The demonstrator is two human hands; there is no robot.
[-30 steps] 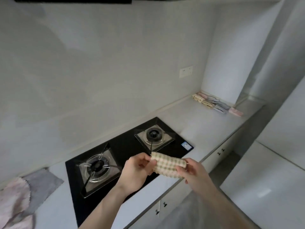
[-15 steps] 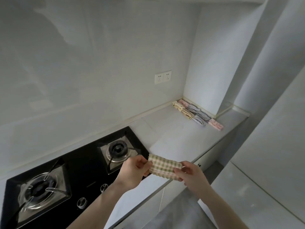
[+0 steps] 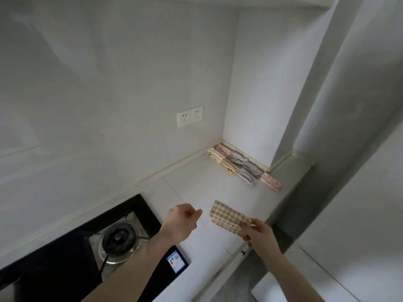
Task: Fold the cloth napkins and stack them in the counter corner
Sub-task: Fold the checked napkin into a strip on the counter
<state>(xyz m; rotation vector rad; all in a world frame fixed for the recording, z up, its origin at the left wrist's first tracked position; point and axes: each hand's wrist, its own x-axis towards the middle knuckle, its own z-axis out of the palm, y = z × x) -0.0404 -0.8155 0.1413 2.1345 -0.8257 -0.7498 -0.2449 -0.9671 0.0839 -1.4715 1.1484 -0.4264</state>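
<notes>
Released by the left hand (image 3: 182,221) since a moment ago, the folded beige-and-cream checked cloth napkin (image 3: 229,217) now hangs from the right hand (image 3: 259,233) alone, and the view has swung from the hob toward the counter corner. That right hand pinches the napkin's near end between thumb and curled fingers, holding the cloth clear of the pale grey stone counter (image 3: 196,190) and pointing it toward the corner, apparently to carry it there in one reach. The left hand hovers just beside the napkin's free end, fingers loosely curled toward the thumb with nothing between them; it looks to have finished steadying the fold.

In the corner, against the raised cream backsplash strip (image 3: 174,167), lies a row of already folded napkins (image 3: 242,165): cream, pink patterned, checked, grey, then another pink one at the outer end. They sit side by side and partly overlapping rather than in one tidy pile, so the held napkin probably joins that line or lands on top of it.

Nearer the onlooker, a black glass gas hob (image 3: 150,216) with a steel burner (image 3: 118,241) is set into the counter, a small coloured sticker (image 3: 175,260) on its front corner. A white double wall socket (image 3: 189,116) is fixed to the plain grey-white wall above.
</notes>
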